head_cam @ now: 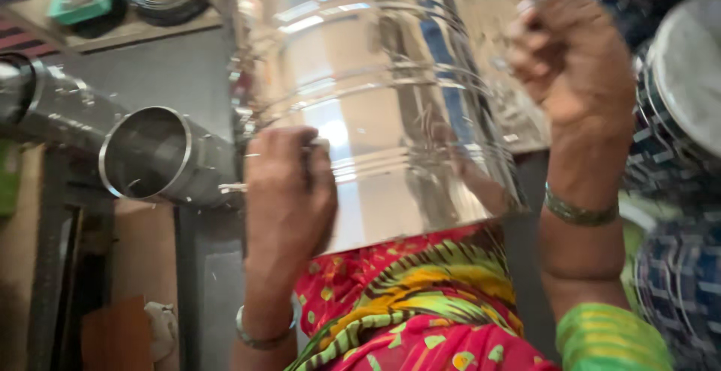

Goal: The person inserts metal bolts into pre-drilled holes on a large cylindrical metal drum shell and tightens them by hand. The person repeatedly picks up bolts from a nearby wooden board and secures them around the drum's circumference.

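A large shiny steel drum [390, 116] with ribbed bands fills the middle of the view, resting against my lap in bright pink, yellow and green cloth [405, 303]. My left hand [289, 191] grips a handle on the drum's left side, fingers curled round it. Up at the drum's right side, my right hand [567, 55] is raised with its fingers closed, seemingly on the other handle, which is blurred and hidden by the fist. Both wrists wear bangles.
A steel cylinder [150, 157] lies on its side at the left, open mouth toward me, with another tube [52, 104] behind it. Stacked steel vessels [680, 93] in blue checked wrapping stand at the right. Shelves [113, 10] with dark rings run along the top left.
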